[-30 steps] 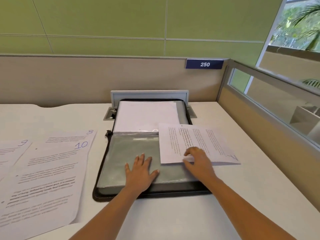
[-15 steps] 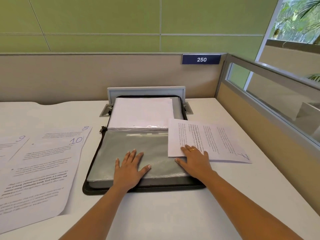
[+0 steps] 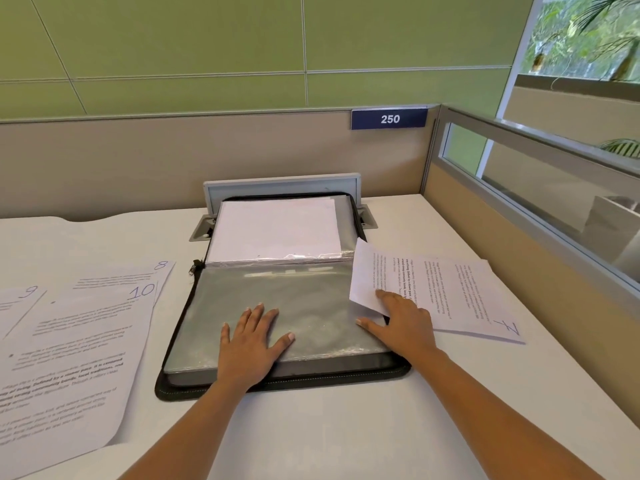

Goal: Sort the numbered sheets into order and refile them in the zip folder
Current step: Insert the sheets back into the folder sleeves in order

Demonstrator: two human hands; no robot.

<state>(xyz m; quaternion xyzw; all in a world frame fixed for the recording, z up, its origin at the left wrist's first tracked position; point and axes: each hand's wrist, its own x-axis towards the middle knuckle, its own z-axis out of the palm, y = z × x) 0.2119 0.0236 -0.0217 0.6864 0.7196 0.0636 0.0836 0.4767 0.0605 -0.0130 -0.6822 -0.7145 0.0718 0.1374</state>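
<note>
White desk (image 3: 346, 427), boxed in by a beige partition (image 3: 138, 161) at the far side with a green wall above it. A blue sign (image 3: 389, 118) reading 250 sits on the partition's top edge, and a window (image 3: 588, 36) with leaves behind it is at the far right.

An open black zip folder (image 3: 180, 386) lies at the centre of the desk. Its far half holds a white stack (image 3: 277, 230) under clear plastic. Its near half shows a grey, glossy sleeve (image 3: 311, 299). Behind the folder a grey hatch lid (image 3: 280, 188) stands up from the desk.

The left hand (image 3: 249, 344) lies flat on the sleeve, fingers straight and spread, grasping nothing.

The right hand (image 3: 405, 323) rests on sheet 7 (image 3: 460, 292), which lies just right of the folder, its left edge overlapping the folder's right side. The fingers lie straight on top of the paper near its near-left corner. The thumb is spread out to the left, over the sleeve. That corner of the sheet curls up off the folder, and nothing is clenched round it. The handwritten 7 is at the sheet's near-right corner.

On the left of the desk, well apart from the folder, lie three more sheets. Sheet 10 (image 3: 76, 341) lies on top, sheet 8 (image 3: 159, 268) peeks out beyond its far edge, and sheet 9 (image 3: 20, 299) is cut off by the left edge of view.
</note>
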